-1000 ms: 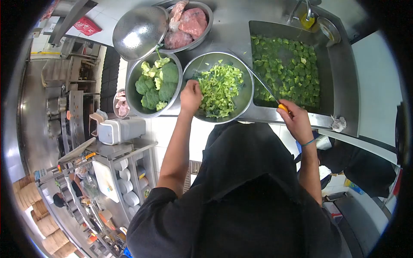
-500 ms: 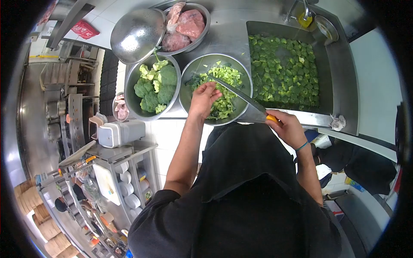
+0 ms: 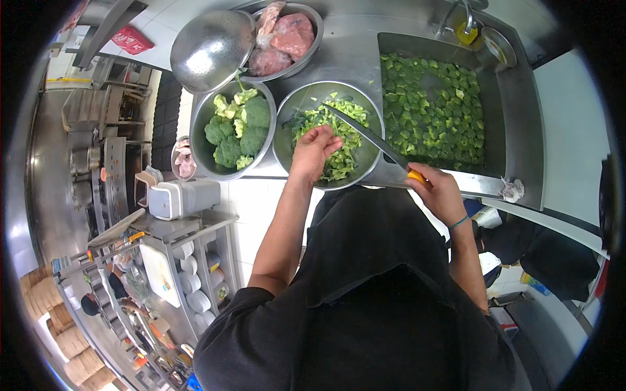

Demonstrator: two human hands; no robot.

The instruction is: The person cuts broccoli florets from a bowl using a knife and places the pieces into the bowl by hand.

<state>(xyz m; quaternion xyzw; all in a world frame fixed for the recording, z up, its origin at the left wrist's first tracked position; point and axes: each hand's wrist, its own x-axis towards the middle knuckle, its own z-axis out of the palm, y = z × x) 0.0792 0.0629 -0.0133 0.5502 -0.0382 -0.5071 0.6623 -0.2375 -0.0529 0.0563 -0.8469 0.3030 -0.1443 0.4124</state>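
Note:
My right hand (image 3: 438, 194) is closed around the yellow handle of a knife (image 3: 372, 136). The long blade points up and left across the metal bowl (image 3: 280, 148) of cut green pieces (image 3: 349, 140). Over the same bowl is my left hand (image 3: 314, 151), its fingers drawn together near the blade; whatever they pinch is too small or hidden to make out. Just left stands a bowl (image 3: 200, 151) with large broccoli heads (image 3: 227, 152). On the right, the sink (image 3: 499, 124) holds many broccoli florets (image 3: 430, 107) in water.
Behind the bowls, a metal colander (image 3: 212, 52) leans against a bowl of bagged pink meat (image 3: 292, 36). A tap (image 3: 465, 10) rises at the sink's back. A crumpled whitish bag (image 3: 512, 189) lies on its front edge. Another person (image 3: 554, 254) in dark clothing is at right.
The knife and my left hand have shifted slightly over the bowl. The whole view has moved a little; both hands keep their closed grips.

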